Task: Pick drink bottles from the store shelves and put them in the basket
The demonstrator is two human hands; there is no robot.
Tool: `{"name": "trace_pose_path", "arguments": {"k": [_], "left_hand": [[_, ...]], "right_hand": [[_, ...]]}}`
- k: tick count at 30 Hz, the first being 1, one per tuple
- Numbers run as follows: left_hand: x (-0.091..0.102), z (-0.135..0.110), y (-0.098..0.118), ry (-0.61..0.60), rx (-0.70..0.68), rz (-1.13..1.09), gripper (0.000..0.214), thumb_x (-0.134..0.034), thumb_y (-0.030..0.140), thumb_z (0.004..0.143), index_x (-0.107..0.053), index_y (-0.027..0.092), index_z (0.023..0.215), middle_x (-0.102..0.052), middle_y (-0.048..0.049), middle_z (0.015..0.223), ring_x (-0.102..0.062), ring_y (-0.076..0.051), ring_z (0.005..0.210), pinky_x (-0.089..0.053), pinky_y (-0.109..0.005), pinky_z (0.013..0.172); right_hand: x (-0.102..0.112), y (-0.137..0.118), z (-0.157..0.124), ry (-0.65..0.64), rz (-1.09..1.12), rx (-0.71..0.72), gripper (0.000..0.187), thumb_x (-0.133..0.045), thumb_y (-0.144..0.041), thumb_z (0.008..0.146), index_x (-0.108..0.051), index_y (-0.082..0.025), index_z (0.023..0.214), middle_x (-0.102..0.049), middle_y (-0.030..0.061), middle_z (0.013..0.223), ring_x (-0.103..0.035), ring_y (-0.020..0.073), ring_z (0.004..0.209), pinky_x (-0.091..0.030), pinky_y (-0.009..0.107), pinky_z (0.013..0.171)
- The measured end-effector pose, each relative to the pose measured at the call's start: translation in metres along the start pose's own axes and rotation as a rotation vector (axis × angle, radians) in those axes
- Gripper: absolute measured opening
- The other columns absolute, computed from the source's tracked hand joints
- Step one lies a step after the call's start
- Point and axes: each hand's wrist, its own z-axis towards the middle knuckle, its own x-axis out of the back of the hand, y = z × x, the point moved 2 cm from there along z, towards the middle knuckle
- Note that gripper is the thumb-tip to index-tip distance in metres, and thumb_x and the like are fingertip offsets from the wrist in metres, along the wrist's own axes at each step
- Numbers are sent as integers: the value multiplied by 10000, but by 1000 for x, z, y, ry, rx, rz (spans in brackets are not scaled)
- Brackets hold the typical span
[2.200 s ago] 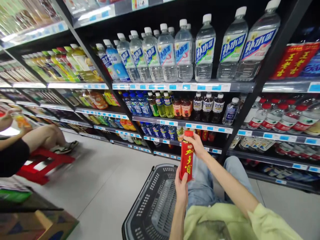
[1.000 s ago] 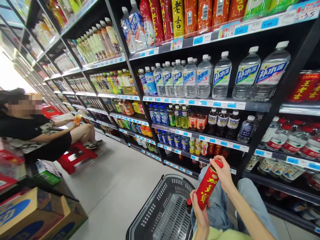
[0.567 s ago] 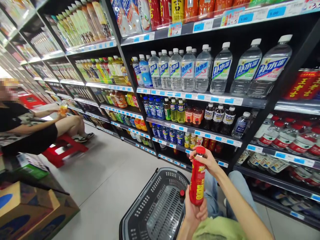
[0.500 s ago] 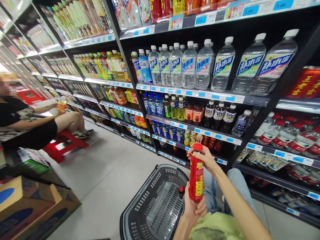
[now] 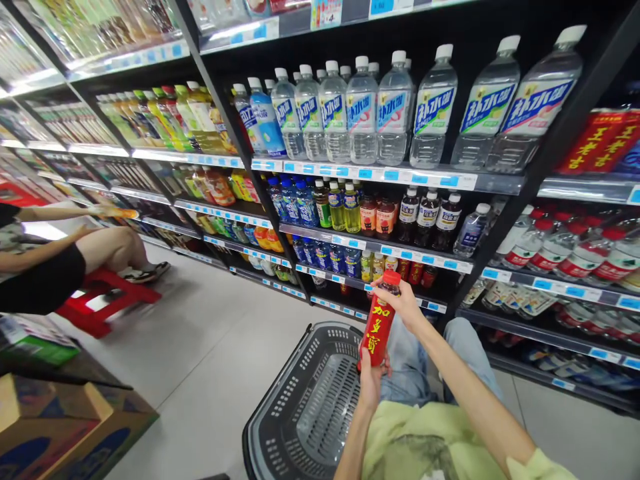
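Both my hands grip one red drink bottle (image 5: 376, 328) with a red cap and yellow lettering, tilted slightly over my lap. My left hand (image 5: 371, 377) is wrapped round its lower part. Around the neck, just under the cap, the fingers of my right hand (image 5: 403, 303) are closed. Beside my left forearm a grey shopping basket (image 5: 273, 393) stands on the floor; the bottle and my arm cover part of its right side.
Drink shelves run along the front, holding large clear bottles (image 5: 363, 120) and smaller dark-capped bottles (image 5: 430, 217). At left a person (image 5: 45, 267) sits on a red stool (image 5: 95, 300). Cardboard boxes (image 5: 75, 427) stand at lower left.
The bottle has turned in my hands, so a different side of its label with large yellow characters now shows. It has moved slightly left and tilted. The seated person's arm has stretched toward the shelf.
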Motion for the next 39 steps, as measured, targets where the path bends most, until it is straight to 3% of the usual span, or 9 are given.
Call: {"name": "trace_pose_path", "arguments": {"k": [5, 8, 11, 13, 16, 19, 22, 31, 39], "left_hand": [[26, 9, -11, 126, -133, 13, 949, -771, 784, 798, -467, 292, 1551, -648, -167, 1427, -730, -251, 967, -569, -305, 670], [44, 8, -3, 285, -148, 173, 997, -772, 819, 757, -524, 247, 1535, -617, -201, 1498, -711, -360, 1197, -620, -432, 881], [50, -7, 31, 408, -327, 489, 810, -829, 700, 764, -681, 224, 1402, -652, -185, 1472, -629, -393, 1348, -533, -517, 1121], [41, -24, 61, 357, -482, 680, 587, -806, 561, 844, -743, 244, 1334, -667, -156, 1455, -618, -377, 1352, -494, -530, 1175], [13, -51, 98, 126, -594, 953, 468, -753, 338, 905, -737, 281, 1369, -690, -126, 1380, -629, -333, 1294, -520, -513, 1146], [-11, -64, 115, -114, -515, 1275, 512, -735, 157, 872, -731, 307, 1362, -680, -88, 1359, -602, -288, 1278, -511, -485, 1162], [-17, -64, 117, -176, -404, 1481, 452, -694, 77, 866, -761, 282, 1263, -676, -78, 1340, -586, -277, 1255, -494, -475, 1170], [3, -51, 91, 2, -251, 1449, 400, -645, 23, 758, -748, 210, 1096, -692, -105, 1235, -672, -253, 1160, -542, -372, 1064], [18, -29, 95, 77, -272, 1513, 339, -702, 41, 604, -716, 214, 895, -700, -72, 963, -690, -237, 923, -555, -339, 855]], "right_hand": [[4, 18, -12, 30, 147, -99, 362, -885, -545, 763, -778, -223, 889, -810, 64, 949, -759, 271, 854, -609, 398, 841], [-1, 34, -30, 7, 83, -28, 334, -890, -527, 763, -782, -228, 865, -808, 75, 979, -753, 284, 906, -610, 408, 865], [-13, 58, -53, -37, -72, 83, 267, -874, -476, 797, -790, -236, 880, -804, 93, 995, -744, 307, 974, -604, 454, 950], [-23, 78, -70, -62, -111, 110, 248, -885, -440, 789, -801, -240, 909, -807, 109, 1026, -747, 330, 997, -604, 495, 979], [-38, 111, -94, -76, -129, 126, 244, -892, -392, 766, -825, -232, 939, -811, 122, 1026, -755, 336, 970, -625, 491, 934], [-47, 140, -112, -89, -148, 174, 225, -807, -337, 791, -846, -201, 967, -807, 126, 1016, -758, 311, 947, -637, 418, 868], [-49, 159, -121, -93, -155, 220, 250, -692, -289, 821, -859, -201, 985, -807, 124, 1030, -762, 303, 984, -635, 390, 880], [-38, 191, -127, -146, -231, 132, 440, -645, -202, 745, -869, -205, 1124, -808, 161, 1201, -755, 352, 1120, -617, 484, 1014], [-55, 179, -122, -310, -288, 126, 560, -675, -153, 785, -790, -237, 1327, -749, 148, 1378, -710, 339, 1273, -552, 536, 1132]]}}
